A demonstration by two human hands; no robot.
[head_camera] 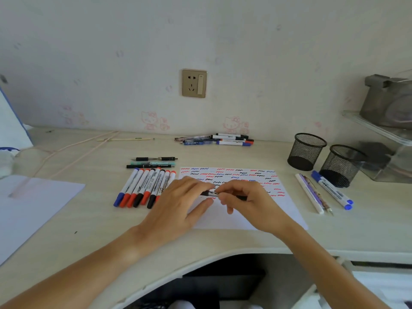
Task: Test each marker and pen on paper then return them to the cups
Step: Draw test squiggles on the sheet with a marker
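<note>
A white paper (236,219) covered with red, blue and black squiggles lies on the desk in front of me. Over it my left hand (182,204) and my right hand (247,201) both pinch one black pen (209,193), which lies roughly level between the fingertips. A row of several red, blue and black markers (142,188) lies left of the paper. Three pens (153,162) lie above that row. Another pile of markers and pens (218,139) sits by the wall. Two black mesh cups (306,151) (342,165) stand at the right and look empty.
Right of the paper lie two blue markers (332,190) and a white pen (308,192). A second white sheet (26,204) lies at the left with a pink cable (66,152) beyond it. A clear shelf unit (388,152) stands at the far right. The desk's curved front edge (200,262) is close to me.
</note>
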